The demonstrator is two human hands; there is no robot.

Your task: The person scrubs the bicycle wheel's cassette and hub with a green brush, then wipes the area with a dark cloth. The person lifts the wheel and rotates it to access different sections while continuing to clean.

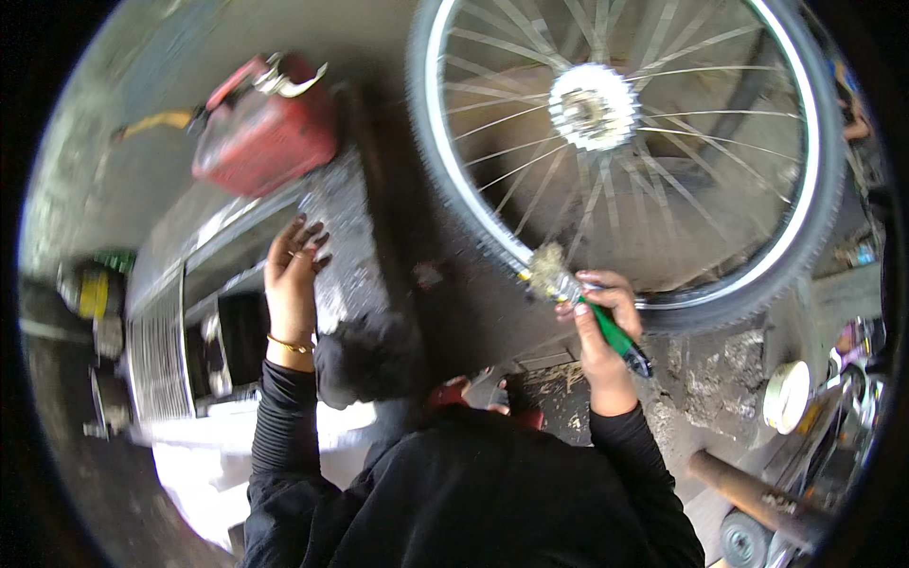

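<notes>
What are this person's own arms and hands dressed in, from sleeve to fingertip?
Both arms wear long black sleeves: the left sleeve is wrinkled into folds along the forearm, and the right sleeve matches it. The left hand and right hand are gloveless. A thin gold-coloured bangle circles the left wrist; none shows on the right.
</notes>
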